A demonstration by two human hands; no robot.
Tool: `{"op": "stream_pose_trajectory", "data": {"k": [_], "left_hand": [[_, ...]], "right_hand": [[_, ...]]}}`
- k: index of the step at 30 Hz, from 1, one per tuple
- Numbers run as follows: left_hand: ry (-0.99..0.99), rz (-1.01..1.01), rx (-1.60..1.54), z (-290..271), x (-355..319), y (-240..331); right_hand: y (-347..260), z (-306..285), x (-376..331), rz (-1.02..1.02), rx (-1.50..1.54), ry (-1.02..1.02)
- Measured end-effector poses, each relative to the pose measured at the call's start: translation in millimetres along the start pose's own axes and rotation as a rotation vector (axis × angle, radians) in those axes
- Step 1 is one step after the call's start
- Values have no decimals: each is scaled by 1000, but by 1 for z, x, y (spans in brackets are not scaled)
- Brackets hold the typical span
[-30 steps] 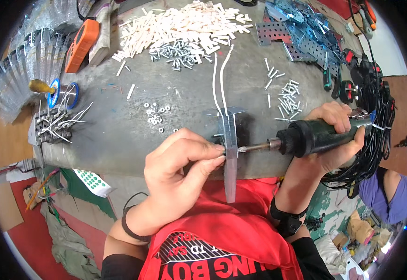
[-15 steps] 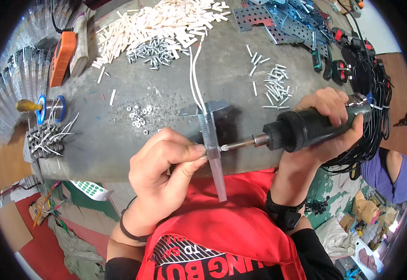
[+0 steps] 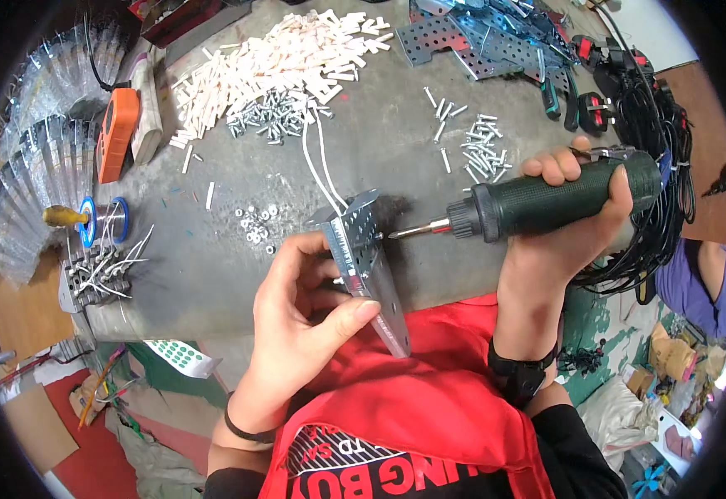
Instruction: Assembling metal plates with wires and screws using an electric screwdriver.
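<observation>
My left hand [image 3: 304, 312] grips a bent, perforated metal bracket [image 3: 367, 241] by its lower part, the thumb on its near edge. Two white wires [image 3: 317, 162] run up from the bracket's far end. A black electric screwdriver [image 3: 537, 200] lies in my right hand [image 3: 575, 245], fingers wrapped round its barrel. Its bit [image 3: 417, 230] points left at a small screw [image 3: 379, 237] on the bracket's right face; whether bit and screw touch, I cannot tell.
Behind lie a heap of white strips [image 3: 288, 58], a pile of screws [image 3: 267, 116], loose screws [image 3: 483, 150] and perforated plates [image 3: 463, 50]. Small nuts [image 3: 255, 226] sit left of the bracket. An orange device [image 3: 116, 133], a wire spool [image 3: 88, 220] and black cables [image 3: 650, 200] flank the table.
The bracket has turned so its perforated face shows. My left hand has shifted from pinching beside the bit to gripping lower down. The bit has moved slightly up, to a screw farther along.
</observation>
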State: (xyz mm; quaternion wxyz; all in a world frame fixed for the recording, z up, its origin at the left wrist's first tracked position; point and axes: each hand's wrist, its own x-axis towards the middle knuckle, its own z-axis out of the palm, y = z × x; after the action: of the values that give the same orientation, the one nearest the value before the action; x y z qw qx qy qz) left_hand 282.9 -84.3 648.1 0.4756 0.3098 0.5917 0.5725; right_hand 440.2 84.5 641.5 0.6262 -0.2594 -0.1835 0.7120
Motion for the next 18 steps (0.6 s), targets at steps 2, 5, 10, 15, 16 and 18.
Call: {"op": "stream_pose_trajectory", "data": {"k": [2, 5, 10, 15, 16, 18], "left_hand": [[1, -15, -32, 0, 2, 1], [-1, -15, -14, -1, 2, 0], [4, -62, -26, -3, 0, 0], [40, 50, 48, -9, -7, 0], [22, 151, 148, -13, -11, 0], [7, 561, 644, -14, -13, 29]], "right_hand": [[4, 0, 3, 28, 15, -27], [6, -2, 4, 45, 38, -48], [8, 3, 0, 33, -12, -5], [9, 7, -1, 19, -29, -30], [5, 9, -2, 47, 84, -59], [-8, 16, -7, 101, 302, -102]]}}
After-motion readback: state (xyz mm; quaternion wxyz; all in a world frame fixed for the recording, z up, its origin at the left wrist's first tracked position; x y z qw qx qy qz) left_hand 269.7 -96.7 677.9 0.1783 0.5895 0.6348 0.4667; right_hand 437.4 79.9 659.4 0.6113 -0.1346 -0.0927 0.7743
